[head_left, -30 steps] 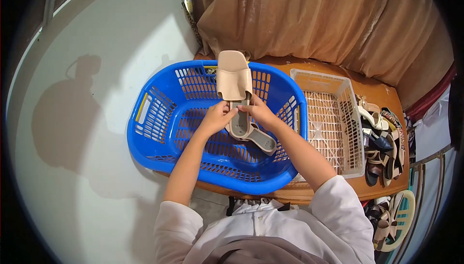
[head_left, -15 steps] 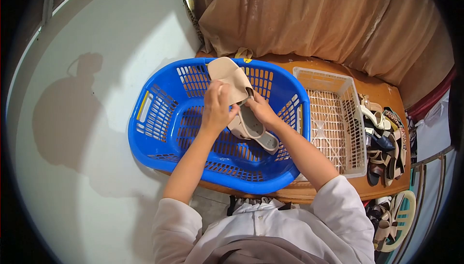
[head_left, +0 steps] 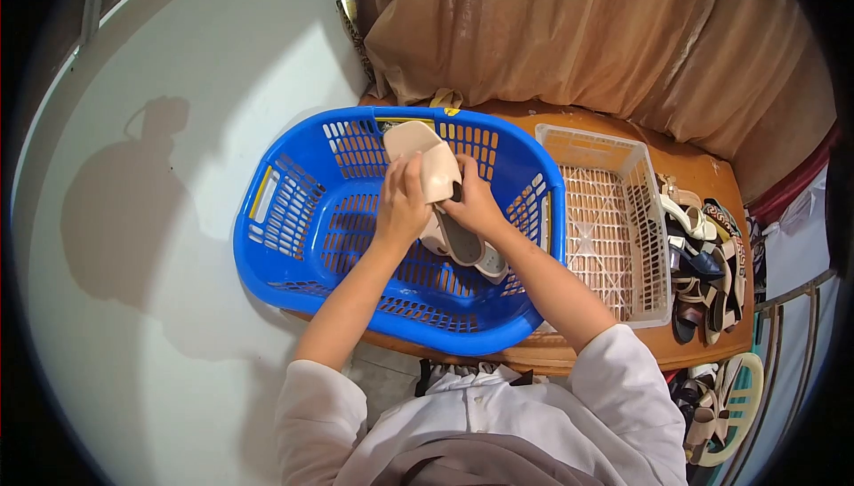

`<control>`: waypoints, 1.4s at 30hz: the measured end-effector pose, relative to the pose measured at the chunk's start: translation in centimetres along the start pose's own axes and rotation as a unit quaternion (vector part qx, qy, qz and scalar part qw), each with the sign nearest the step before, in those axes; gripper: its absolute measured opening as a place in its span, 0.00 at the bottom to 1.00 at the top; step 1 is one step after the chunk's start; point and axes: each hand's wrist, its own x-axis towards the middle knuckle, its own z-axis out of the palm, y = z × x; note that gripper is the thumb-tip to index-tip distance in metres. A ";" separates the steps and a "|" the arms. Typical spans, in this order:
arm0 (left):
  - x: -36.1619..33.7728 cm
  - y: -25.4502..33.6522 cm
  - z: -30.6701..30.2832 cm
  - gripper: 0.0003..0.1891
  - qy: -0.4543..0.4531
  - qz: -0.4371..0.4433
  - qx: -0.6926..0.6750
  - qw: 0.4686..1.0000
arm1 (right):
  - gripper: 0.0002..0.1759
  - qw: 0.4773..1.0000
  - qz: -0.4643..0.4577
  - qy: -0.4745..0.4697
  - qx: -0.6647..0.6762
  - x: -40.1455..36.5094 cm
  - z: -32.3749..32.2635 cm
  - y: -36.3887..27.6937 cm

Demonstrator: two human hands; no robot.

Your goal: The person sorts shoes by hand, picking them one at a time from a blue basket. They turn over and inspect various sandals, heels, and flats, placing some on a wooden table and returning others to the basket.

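In the head view I hold a beige slide sandal (head_left: 438,173) over the blue laundry basket (head_left: 292,308). My left hand (head_left: 403,206) is closed around the left side of its wide strap. On the other side my right hand (head_left: 474,204) grips the sandal near the dark opening of the strap. The sandal's open-toed end points to the back rim of the basket. Below my right hand, more beige footwear with grey soles (head_left: 464,244) shows at the basket's right side, partly hidden by my hand and forearm.
A clear plastic crate (head_left: 660,259) stands right of the basket on the wooden table (head_left: 734,219). Several sandals and heeled shoes (head_left: 703,259) are heaped at the table's right end. More shoes lie on a cream chair (head_left: 745,397). A brown curtain (head_left: 569,32) hangs behind; a white wall is left.
The beige sandal has tipped and come slightly lower and nearer, its strap now facing up more. My right hand has shifted up along its side.
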 end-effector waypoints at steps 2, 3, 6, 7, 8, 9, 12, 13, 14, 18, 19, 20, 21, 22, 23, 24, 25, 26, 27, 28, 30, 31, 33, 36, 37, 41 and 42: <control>0.3 1.4 -0.6 0.37 -0.014 0.028 -0.009 0.999 | 0.32 0.997 -0.056 0.055 0.027 0.3 0.1 0.7; 0.4 2.0 -0.8 0.38 -0.023 0.034 -0.024 0.999 | 0.30 0.998 -0.030 0.056 0.025 0.0 -0.5 -0.1; 0.4 2.4 -0.7 0.37 -0.025 -0.040 -0.110 0.993 | 0.28 0.998 0.008 0.035 0.056 -0.1 -0.9 -0.8; 0.4 2.4 -0.8 0.37 -0.013 -0.058 -0.090 0.994 | 0.27 0.998 0.023 0.030 0.051 -0.1 -0.8 -0.8; 0.5 2.5 -0.9 0.37 -0.002 -0.075 -0.070 0.995 | 0.27 0.998 0.037 0.024 0.046 0.0 -0.6 -0.8; 0.5 2.5 -1.0 0.36 0.009 -0.093 -0.050 0.994 | 0.27 0.998 0.052 0.018 0.042 0.0 -0.4 -0.7; 0.4 1.7 -1.0 0.35 0.010 -0.115 -0.067 0.991 | 0.27 0.997 0.059 0.013 0.048 -0.2 -0.1 -0.6; 0.5 1.6 -1.0 0.35 0.008 -0.122 -0.071 0.990 | 0.28 0.996 0.069 0.004 0.051 -0.2 -0.2 -0.7; 0.6 1.5 -1.0 0.34 0.007 -0.130 -0.075 0.989 | 0.28 0.995 0.079 -0.006 0.054 -0.3 -0.2 -0.8; 0.5 1.0 -1.2 0.29 -0.027 -0.145 -0.089 0.985 | 0.29 0.991 0.118 -0.045 0.042 -0.3 -0.5 -1.6; 0.2 0.9 -1.1 0.28 -0.045 -0.140 -0.066 0.987 | 0.31 0.995 0.089 -0.029 0.021 -0.4 -0.2 -1.2; -0.1 0.8 -1.0 0.27 -0.062 -0.134 -0.044 0.988 | 0.33 0.998 0.060 -0.013 0.001 -0.5 0.3 -0.4; -0.2 0.8 -0.8 0.25 -0.079 -0.128 -0.023 0.988 | 0.35 0.999 0.030 0.005 -0.020 -0.5 0.3 -0.6; -0.3 0.7 -0.6 0.25 -0.086 -0.122 -0.015 0.989 | 0.36 0.998 0.018 0.025 -0.057 -0.6 0.3 -0.8; -0.5 0.7 -0.5 0.25 -0.094 -0.116 -0.007 0.989 | 0.37 0.995 0.008 0.046 -0.094 -0.9 0.2 -1.1; -0.6 0.7 -0.4 0.24 -0.102 -0.110 0.000 0.989 | 0.38 0.989 -0.003 0.066 -0.131 -1.0 0.0 -1.5; -0.6 0.7 -0.3 0.24 -0.099 -0.097 0.009 0.990 | 0.38 0.988 -0.019 0.059 -0.145 -1.1 -0.1 -1.5; -0.5 0.7 -0.3 0.24 -0.095 -0.084 0.019 0.992 | 0.38 0.985 -0.035 0.051 -0.158 -1.1 -0.2 -1.6; -0.4 0.7 -0.3 0.24 -0.091 -0.071 0.028 0.993 | 0.38 0.983 -0.052 0.043 -0.172 -1.1 -0.4 -1.6; -0.3 0.8 -0.3 0.25 -0.086 -0.073 0.017 0.993 | 0.37 0.983 -0.040 0.030 -0.179 -1.0 -0.5 -1.5; 0.0 0.9 -0.3 0.25 -0.076 -0.076 -0.006 0.994 | 0.34 0.981 -0.015 0.004 -0.192 -0.6 -0.6 -1.1; 0.0 0.8 -0.3 0.26 -0.081 -0.092 -0.021 0.992 | 0.34 0.979 -0.022 0.000 -0.201 -0.4 -0.6 -0.8; 0.1 0.7 -0.2 0.27 -0.088 -0.123 -0.051 0.987 | 0.34 0.975 -0.035 -0.007 -0.219 0.0 -0.6 -0.4; 0.3 0.9 -0.2 0.27 -0.043 -0.132 -0.077 0.987 | 0.34 0.975 -0.044 0.009 -0.219 -0.1 -0.8 -0.5; 0.5 1.0 -0.3 0.26 -0.016 -0.128 -0.045 0.991 | 0.34 0.975 -0.039 -0.008 -0.221 -0.1 -0.9 -0.6; 1.0 1.2 -1.6 0.19 -0.076 -0.190 0.058 0.977 | 0.36 0.975 -0.045 -0.017 -0.215 -0.3 -0.8 -0.6; 0.9 1.1 -2.0 0.17 -0.131 -0.227 0.078 0.962 | 0.36 0.976 -0.055 -0.007 -0.212 -0.4 -0.6 -0.7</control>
